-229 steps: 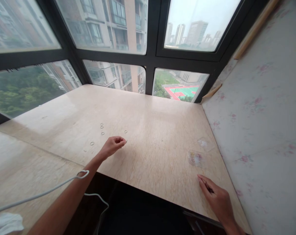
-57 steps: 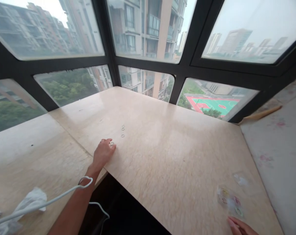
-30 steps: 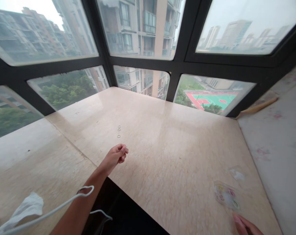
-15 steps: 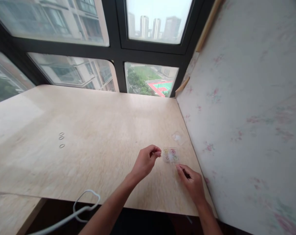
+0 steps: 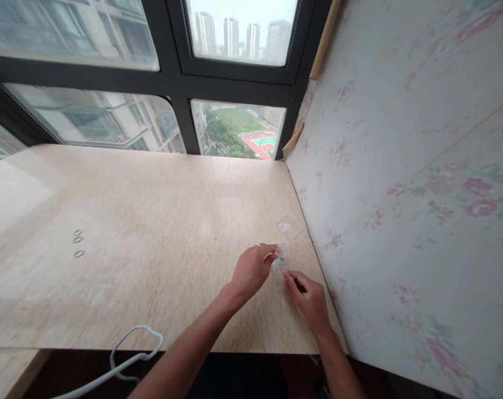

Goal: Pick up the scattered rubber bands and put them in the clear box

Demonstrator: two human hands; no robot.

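My left hand [image 5: 253, 268] is pinched over a small clear plastic bag of coloured rings [image 5: 280, 260] near the right side of the pale marble-look table [image 5: 159, 221]. A thin ring seems to sit between its fingertips, though it is too small to be sure. My right hand [image 5: 307, 296] rests just in front of the bag, fingers curled, with fingertips at the bag's near edge. Three small rings [image 5: 78, 243] lie in a short row at the left of the table, far from both hands.
A second small clear bag [image 5: 285, 226] lies beyond the first, close to the floral-papered wall [image 5: 401, 183] that bounds the table on the right. Dark-framed windows [image 5: 176, 83] stand along the far edge. A white cable [image 5: 126, 354] loops below the near edge.
My left hand picked a ring from the group at the left and carried it right to the plastic bag. The view swung right. My right hand moved up to the bag.
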